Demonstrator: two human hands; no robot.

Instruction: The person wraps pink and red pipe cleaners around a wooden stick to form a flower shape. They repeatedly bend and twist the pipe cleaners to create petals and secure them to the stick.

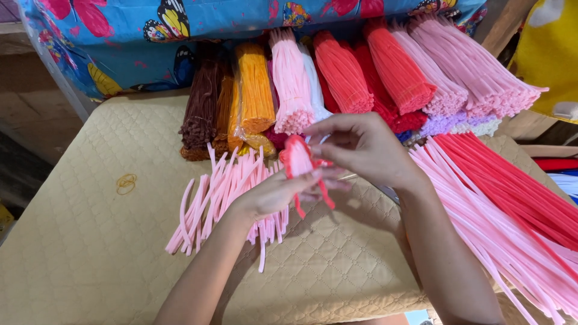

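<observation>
My left hand (274, 194) and my right hand (360, 146) meet over a quilted beige mat (90, 241). Between their fingertips is a small bent piece of pink and red fuzzy wire (299, 161), with red ends hanging below my left fingers. Just under and left of my left hand lies a loose pile of short pink fuzzy wires (220, 195). To the right of my right forearm lie long pink wires (481, 216) and long red wires (518, 186).
Bundles of fuzzy wires stand along the back: brown (201, 102), orange (254, 87), pink (291, 81), red (343, 75) and pale pink (475, 69). A blue butterfly-print cloth (120, 36) lies behind them. Yellow rubber bands (126, 183) rest on the mat at left.
</observation>
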